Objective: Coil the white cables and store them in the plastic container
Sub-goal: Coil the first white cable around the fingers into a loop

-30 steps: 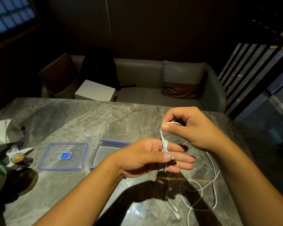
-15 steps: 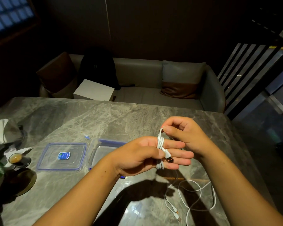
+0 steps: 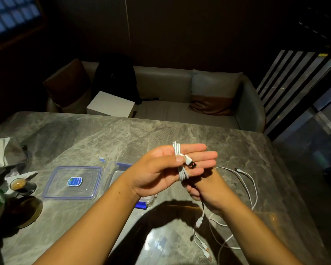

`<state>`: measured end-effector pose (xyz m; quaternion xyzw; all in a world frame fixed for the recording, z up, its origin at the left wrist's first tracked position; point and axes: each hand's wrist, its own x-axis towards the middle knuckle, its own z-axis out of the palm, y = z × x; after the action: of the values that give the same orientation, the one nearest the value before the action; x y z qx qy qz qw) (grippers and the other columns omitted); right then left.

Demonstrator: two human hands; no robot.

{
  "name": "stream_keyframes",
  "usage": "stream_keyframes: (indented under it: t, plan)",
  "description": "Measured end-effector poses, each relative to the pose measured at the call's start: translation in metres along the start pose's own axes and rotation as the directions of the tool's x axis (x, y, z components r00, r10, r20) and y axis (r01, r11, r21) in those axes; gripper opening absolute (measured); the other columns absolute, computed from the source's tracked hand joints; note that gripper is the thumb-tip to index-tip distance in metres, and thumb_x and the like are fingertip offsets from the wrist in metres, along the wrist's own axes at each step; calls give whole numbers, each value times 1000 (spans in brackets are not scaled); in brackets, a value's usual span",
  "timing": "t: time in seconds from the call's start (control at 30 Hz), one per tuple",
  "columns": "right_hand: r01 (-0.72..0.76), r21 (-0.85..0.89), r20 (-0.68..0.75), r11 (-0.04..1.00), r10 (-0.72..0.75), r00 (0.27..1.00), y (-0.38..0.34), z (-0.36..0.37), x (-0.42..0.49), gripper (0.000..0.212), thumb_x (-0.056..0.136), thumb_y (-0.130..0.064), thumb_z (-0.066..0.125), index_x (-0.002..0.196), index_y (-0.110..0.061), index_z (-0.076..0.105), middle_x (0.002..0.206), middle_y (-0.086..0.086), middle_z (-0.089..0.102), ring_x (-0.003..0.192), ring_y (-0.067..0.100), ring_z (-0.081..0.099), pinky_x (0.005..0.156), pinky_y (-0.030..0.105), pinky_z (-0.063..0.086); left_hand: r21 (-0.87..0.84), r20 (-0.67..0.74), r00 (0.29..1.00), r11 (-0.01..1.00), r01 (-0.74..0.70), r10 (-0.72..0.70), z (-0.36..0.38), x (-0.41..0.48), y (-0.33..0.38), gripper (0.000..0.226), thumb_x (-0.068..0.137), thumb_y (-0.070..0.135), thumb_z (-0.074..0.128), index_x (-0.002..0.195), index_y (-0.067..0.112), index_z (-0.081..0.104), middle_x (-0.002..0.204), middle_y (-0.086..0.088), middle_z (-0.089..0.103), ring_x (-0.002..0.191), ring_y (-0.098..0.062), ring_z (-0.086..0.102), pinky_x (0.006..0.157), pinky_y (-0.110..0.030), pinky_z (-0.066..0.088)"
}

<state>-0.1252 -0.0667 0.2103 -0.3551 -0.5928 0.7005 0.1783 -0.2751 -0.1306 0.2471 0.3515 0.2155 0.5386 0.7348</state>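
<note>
A white cable (image 3: 177,150) is wound in several loops round the straight fingers of my left hand (image 3: 157,169), raised over the table. The left thumb pins the cable's USB plug (image 3: 190,163) against those fingers. My right hand (image 3: 212,190) is just below and behind the left, partly hidden, its fingers curled on the cable's tail. The loose rest of the white cable (image 3: 246,180) trails over the table to the right, with connector ends (image 3: 204,249) near the front. The clear plastic container (image 3: 113,173) stands open behind my left wrist, its blue-rimmed lid (image 3: 73,182) lying flat beside it.
On the grey marble table (image 3: 122,134), a small espresso cup (image 3: 17,183), a dark round plate (image 3: 25,211) and crumpled paper (image 3: 0,152) sit at the left. A sofa with a white box (image 3: 111,104) and cushions is beyond the far edge.
My right hand has swung from above the left fingers down underneath them, laying another turn of cable. The left fingers have straightened and the loose cable on the table is shorter.
</note>
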Motion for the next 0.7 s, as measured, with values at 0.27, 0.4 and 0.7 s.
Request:
stream_keyframes:
  t: [0.27, 0.4, 0.7]
  plan:
    - [-38, 0, 60, 999, 38, 997, 11, -2, -25, 28, 101, -16, 51, 82, -11, 71, 53, 4, 53, 34, 8, 34, 32, 17, 26, 26, -89, 996, 999, 18, -16, -17, 3, -9, 49, 98, -3, 32, 146, -7, 30, 148, -28, 42, 139, -40, 41, 117, -45, 31]
    - [-35, -54, 126, 998, 42, 991, -2, -13, -38, 13, 93, -20, 61, 90, -11, 71, 52, 2, 52, 32, 7, 34, 32, 16, 29, 65, -109, 994, 997, 36, -29, -22, 3, -9, 49, 99, -3, 34, 147, -6, 30, 148, -26, 43, 138, -39, 42, 117, -45, 30]
    - [151, -273, 145, 950, -115, 983, -43, -43, -60, 19, 92, -27, 63, 83, -12, 72, 51, 0, 50, 41, 5, 39, 44, 13, 33, 72, -177, 981, 993, 90, -76, -28, -3, -8, 49, 97, -2, 39, 145, -5, 33, 145, -25, 48, 136, -37, 46, 115, -43, 35]
